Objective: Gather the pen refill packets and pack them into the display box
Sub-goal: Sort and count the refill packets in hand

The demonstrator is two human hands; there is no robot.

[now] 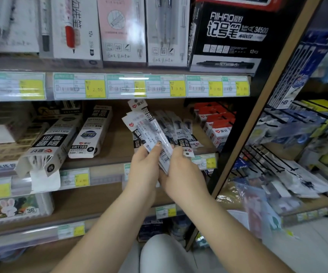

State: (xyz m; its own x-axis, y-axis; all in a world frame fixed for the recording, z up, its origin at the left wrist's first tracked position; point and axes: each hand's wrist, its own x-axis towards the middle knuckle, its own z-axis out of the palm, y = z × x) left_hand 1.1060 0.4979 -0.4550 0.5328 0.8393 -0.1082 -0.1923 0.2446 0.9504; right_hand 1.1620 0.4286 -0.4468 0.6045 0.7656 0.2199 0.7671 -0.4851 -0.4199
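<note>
Left hand and right hand, fingers curled, grip the lower end of 1 fanned stack of pen refill packets, probably squaring it for boxing. The open display box leans off the shelf edge, well left.

Shelf board lies bare between box and loose packets.

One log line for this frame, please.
stage: gathering | left hand: holds packets | right hand: holds packets | loose packets: on shelf behind | box: open, left, untouched
</note>
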